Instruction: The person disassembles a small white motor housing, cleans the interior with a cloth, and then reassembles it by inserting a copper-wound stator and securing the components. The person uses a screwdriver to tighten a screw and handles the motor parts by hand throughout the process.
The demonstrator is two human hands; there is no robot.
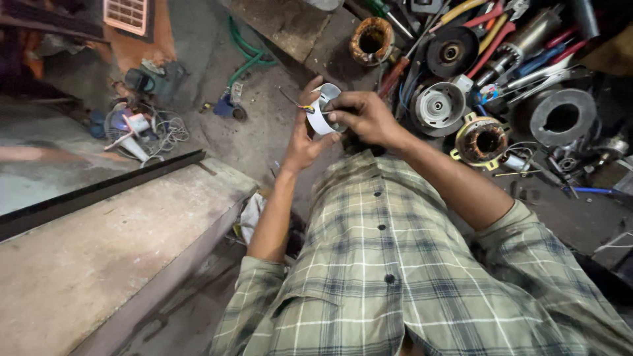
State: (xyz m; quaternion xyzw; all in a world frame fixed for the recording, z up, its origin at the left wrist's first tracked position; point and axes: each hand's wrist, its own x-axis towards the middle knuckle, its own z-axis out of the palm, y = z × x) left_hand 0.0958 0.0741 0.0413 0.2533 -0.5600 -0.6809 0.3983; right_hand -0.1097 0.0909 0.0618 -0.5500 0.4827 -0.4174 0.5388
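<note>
White ring (321, 113) half hidden between both hands (336, 125), contents unclear.

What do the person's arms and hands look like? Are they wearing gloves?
No gloves: the left hand and right hand are bare. The forearms are bare too. A checked shirt in pale green, grey and white has its sleeves rolled up past the elbows, with dark buttons down the front.

One head-worn view only; it looks steeply down from close above the person's plaid shirt (409, 264); the cluttered bench (567, 204) fills the upper right; the concrete floor (217, 132) lies upper left.
</note>
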